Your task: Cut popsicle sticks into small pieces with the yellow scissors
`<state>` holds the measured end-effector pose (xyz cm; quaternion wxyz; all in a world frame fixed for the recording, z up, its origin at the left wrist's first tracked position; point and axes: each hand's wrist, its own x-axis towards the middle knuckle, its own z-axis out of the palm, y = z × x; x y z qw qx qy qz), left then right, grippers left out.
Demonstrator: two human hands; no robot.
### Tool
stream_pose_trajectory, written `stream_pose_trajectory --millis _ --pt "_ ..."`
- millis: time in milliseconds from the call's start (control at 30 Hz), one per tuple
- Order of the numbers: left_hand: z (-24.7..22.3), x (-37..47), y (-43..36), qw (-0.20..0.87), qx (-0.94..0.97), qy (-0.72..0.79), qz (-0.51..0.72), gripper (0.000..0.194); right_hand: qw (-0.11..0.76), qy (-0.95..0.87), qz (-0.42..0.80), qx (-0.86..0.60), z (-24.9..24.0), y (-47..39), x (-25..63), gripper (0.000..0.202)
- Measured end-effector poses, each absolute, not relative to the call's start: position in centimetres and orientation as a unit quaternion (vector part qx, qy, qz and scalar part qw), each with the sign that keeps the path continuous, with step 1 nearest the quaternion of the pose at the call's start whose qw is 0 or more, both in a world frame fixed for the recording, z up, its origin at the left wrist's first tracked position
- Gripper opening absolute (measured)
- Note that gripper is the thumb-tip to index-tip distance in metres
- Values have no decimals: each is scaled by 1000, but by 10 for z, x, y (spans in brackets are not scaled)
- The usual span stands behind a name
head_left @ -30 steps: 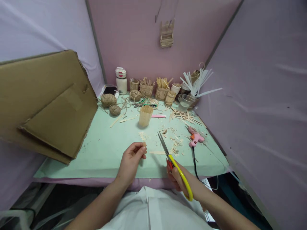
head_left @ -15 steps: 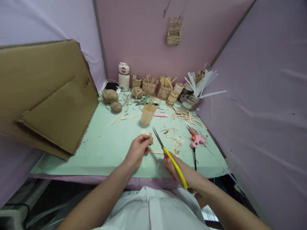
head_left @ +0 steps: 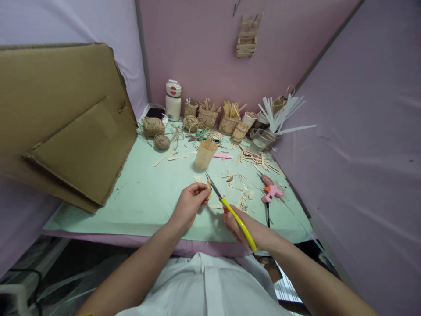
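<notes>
Pinched between the thumb and fingers of my left hand [head_left: 192,202] is a short flat wooden stick [head_left: 209,186], held upright above the table. My right hand [head_left: 240,221] is closed round the yellow-handled scissors [head_left: 237,219], whose blades point up and left, right beside the stick. Whether the blades touch the wood I cannot tell. Behind the hands stands a cup made of upright wooden sticks [head_left: 204,156]. A flat wooden strip [head_left: 215,206] lies on the table between my hands, partly hidden.
A pink glue gun [head_left: 272,192] with a black cord lies at the right among wood shavings [head_left: 244,195]. Twine balls [head_left: 153,127], stick-filled baskets [head_left: 208,117] and a white bottle [head_left: 173,105] line the back. A large cardboard piece [head_left: 72,123] leans at the left.
The scissors have moved left, bringing the blades closer to the wooden stick in my left hand. The whole view has shifted slightly.
</notes>
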<state>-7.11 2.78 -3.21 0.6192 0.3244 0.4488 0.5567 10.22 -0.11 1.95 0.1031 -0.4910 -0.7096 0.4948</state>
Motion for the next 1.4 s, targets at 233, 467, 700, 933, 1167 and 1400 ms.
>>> stream_pose_trajectory --millis 233,467,700,933,1167,1400 --pt "-31 -71 28 614 328 458 554 23 93 -701 505 -496 16 0 100 55" --pt "-31 -71 28 611 326 463 553 21 80 -705 498 -499 14 2 100 56" --pt "-33 -71 28 613 325 463 551 20 73 -705 493 -505 15 2 99 56" --pt "-36 -72 29 608 324 461 559 21 52 -716 479 -505 16 3 98 58" --pt "-37 -73 29 620 323 459 548 19 38 -716 480 -505 19 3 98 58" --pt "-35 -74 29 633 315 470 527 20 35 -693 502 -516 15 3 99 51"
